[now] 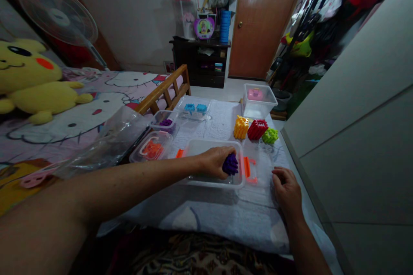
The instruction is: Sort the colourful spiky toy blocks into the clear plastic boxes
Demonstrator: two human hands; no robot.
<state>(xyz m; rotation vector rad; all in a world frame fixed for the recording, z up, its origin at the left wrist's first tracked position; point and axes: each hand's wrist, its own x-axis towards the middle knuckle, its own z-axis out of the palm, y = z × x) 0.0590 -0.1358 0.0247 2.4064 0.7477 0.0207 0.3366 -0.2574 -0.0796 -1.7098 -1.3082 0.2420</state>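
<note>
My left hand (215, 161) is closed around a bundle of dark purple plastic pieces (230, 164). It holds them above the right end of a clear plastic box (213, 185) with orange side clips. To the right of the box lies a clear lid (263, 193) with an orange handle. Loosely curled beside the lid's right edge, my right hand (288, 189) rests on the cloth with nothing visible in it. Beyond the lid stand yellow (241, 127), dark red (257, 129) and lime green (270, 135) stacks of plastic pieces.
Small clear boxes hold purple pieces (165, 123) and orange pieces (152, 149) on the left. Blue pieces (195, 108) lie on a clear tray or lid at the back. A tall clear bin (260, 105) stands at the far right, near a white cabinet (355, 137).
</note>
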